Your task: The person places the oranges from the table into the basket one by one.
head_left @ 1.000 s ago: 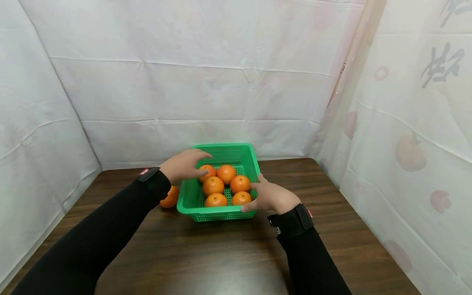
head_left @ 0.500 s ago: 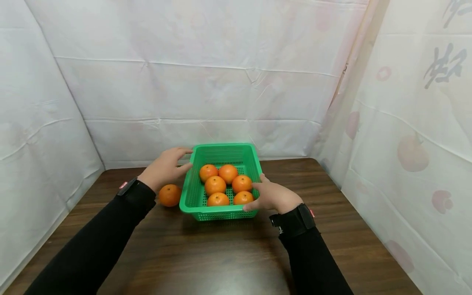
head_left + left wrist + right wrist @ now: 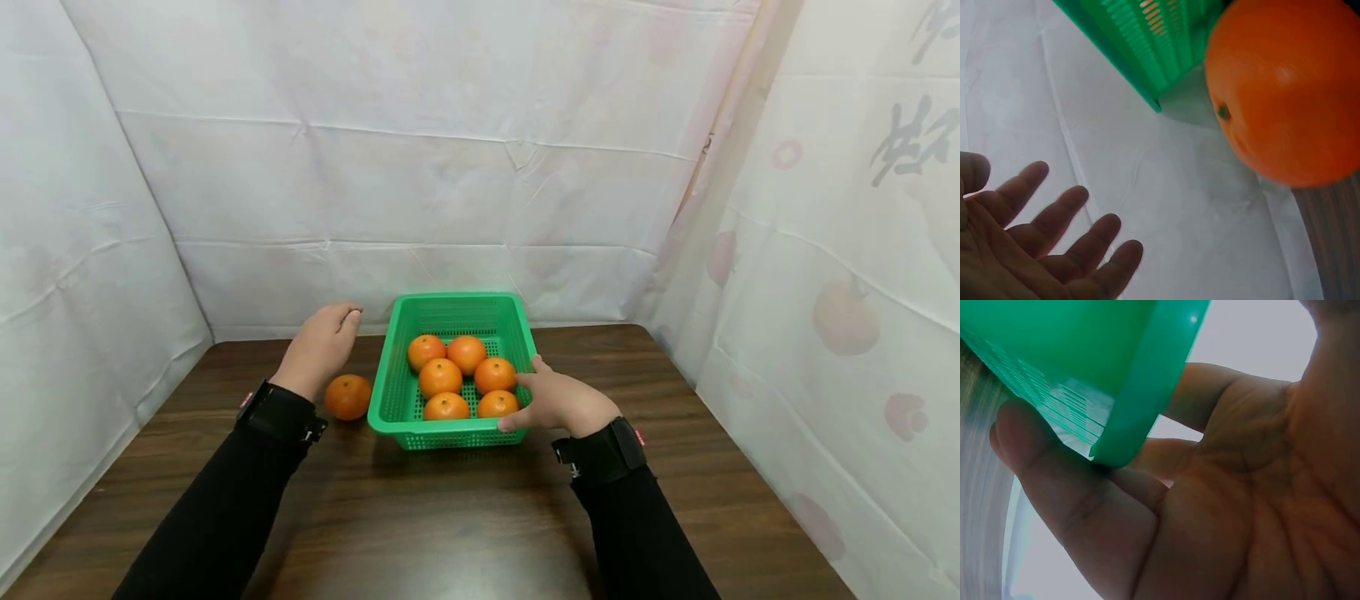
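A green plastic basket (image 3: 405, 427) with perforated sides holds several oranges (image 3: 440, 377). My right hand (image 3: 566, 402) grips the basket's near right corner; the thumb is at the front rim and the fingers lie along the right side. In the right wrist view the basket's corner (image 3: 1129, 419) sits between thumb and fingers. One more orange (image 3: 348, 397) lies on the table, left of the basket and apart from it. Just beyond that orange, my left hand (image 3: 318, 346) hangs with nothing in it. Its loosely bent fingers (image 3: 1054, 219) are spread apart in the left wrist view.
The dark wooden table (image 3: 420, 517) runs back to a white cloth (image 3: 420, 183) hung behind the basket. More cloth hangs on the left, and a printed sheet (image 3: 840, 333) stands along the right side.
My left hand has moved left, from above the basket to beside it near the loose orange, and turned. The right hand stays at the basket's corner.
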`<action>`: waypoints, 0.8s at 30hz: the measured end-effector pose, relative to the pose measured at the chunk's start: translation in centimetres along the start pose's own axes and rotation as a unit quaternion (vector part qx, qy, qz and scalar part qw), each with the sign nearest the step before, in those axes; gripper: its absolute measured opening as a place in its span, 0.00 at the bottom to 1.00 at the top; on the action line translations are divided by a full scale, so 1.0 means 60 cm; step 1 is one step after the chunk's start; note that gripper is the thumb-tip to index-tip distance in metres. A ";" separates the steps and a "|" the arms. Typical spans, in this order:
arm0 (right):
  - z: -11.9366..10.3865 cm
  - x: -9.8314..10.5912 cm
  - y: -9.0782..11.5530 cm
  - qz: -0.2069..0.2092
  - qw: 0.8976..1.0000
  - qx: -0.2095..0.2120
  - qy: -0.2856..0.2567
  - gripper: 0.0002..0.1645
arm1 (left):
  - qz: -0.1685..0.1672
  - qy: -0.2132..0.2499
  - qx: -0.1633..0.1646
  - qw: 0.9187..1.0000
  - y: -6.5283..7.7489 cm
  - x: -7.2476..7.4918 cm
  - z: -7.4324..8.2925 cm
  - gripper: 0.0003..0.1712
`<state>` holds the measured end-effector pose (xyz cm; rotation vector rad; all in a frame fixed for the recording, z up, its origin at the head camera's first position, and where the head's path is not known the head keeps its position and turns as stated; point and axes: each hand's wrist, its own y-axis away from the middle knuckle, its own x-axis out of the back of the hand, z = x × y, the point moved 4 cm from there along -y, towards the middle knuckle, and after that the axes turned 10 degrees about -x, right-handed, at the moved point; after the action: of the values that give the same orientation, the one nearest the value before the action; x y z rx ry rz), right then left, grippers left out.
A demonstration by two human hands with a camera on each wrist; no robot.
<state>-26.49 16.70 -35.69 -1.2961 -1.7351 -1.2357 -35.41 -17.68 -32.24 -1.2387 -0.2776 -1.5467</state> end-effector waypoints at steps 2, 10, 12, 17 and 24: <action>0.000 0.000 0.002 -0.003 1.000 0.000 -0.005 0.58 | -0.003 0.005 0.010 1.000 -0.001 -0.004 -0.001 0.36; -0.003 0.002 0.005 -0.005 1.000 0.004 -0.008 0.58 | -0.050 0.029 0.042 0.997 0.005 -0.032 -0.010 0.34; -0.005 0.002 0.004 -0.002 1.000 0.003 -0.008 0.58 | -0.066 0.016 0.040 0.997 0.008 -0.039 -0.012 0.32; -0.007 0.001 0.002 0.000 1.000 0.000 -0.011 0.58 | -0.122 -0.036 0.048 0.991 0.016 -0.057 -0.017 0.32; -0.005 -0.001 -0.003 -0.008 1.000 -0.006 -0.015 0.58 | -0.184 -0.018 0.052 0.981 0.026 -0.077 -0.022 0.32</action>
<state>-26.62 16.40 -35.70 -1.3173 -1.7644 -1.2435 -35.45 -16.57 -37.17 -1.1779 -0.6327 -1.7975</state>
